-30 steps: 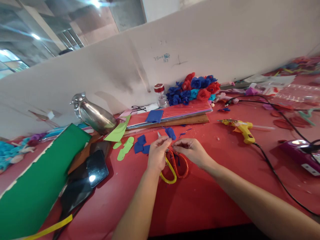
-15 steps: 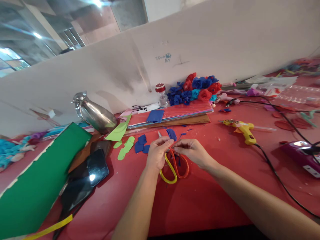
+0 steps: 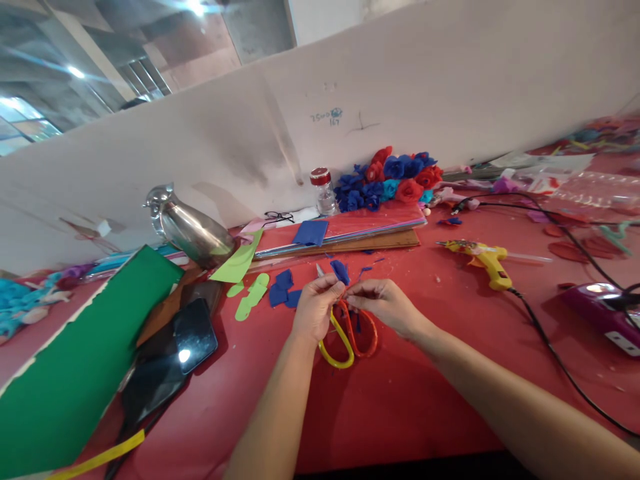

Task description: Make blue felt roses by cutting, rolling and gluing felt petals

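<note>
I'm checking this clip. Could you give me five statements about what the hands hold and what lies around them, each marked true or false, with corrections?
1. The left hand pinches a blue paper piece. True.
2. Both handles of the scissors are yellow. False: one is yellow, the other orange-red.
3. The small light-green cutouts lie to the left of the blue cutouts on the table. True.
4. The yellow glue gun lies to the left of both hands. False: it lies to the right of the right hand.
5. The metal jug is to the right of the red-lidded jar. False: it is to the left.
</note>
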`<action>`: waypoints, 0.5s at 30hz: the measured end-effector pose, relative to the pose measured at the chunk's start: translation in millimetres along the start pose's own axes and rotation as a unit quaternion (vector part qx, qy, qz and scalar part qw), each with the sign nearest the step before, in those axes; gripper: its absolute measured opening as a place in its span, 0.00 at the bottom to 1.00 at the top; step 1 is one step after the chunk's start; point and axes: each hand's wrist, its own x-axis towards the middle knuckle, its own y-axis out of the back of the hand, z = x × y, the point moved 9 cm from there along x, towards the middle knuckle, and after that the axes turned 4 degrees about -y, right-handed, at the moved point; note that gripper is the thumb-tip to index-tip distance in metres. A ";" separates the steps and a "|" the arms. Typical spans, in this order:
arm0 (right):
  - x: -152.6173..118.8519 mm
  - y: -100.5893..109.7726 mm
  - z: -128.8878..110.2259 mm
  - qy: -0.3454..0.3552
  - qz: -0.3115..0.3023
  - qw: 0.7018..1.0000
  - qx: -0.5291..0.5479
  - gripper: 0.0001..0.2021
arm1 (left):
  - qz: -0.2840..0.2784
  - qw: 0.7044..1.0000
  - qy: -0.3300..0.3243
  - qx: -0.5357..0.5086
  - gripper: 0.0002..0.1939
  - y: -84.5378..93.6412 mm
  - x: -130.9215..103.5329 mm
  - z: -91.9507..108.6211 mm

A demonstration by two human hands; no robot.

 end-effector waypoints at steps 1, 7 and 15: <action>-0.1 -0.1 0.4 -0.004 -0.001 1.000 0.003 0.07 | -0.006 1.000 0.001 0.003 0.15 -0.8 0.0 0.0; 0.1 -1.6 3.0 -0.019 -0.006 1.000 0.024 0.07 | 0.008 1.000 -0.002 -0.001 0.14 0.4 -0.4 3.5; 0.5 -4.8 4.8 -0.020 -0.024 0.999 0.040 0.08 | 0.025 1.000 -0.017 0.002 0.12 3.1 0.0 6.3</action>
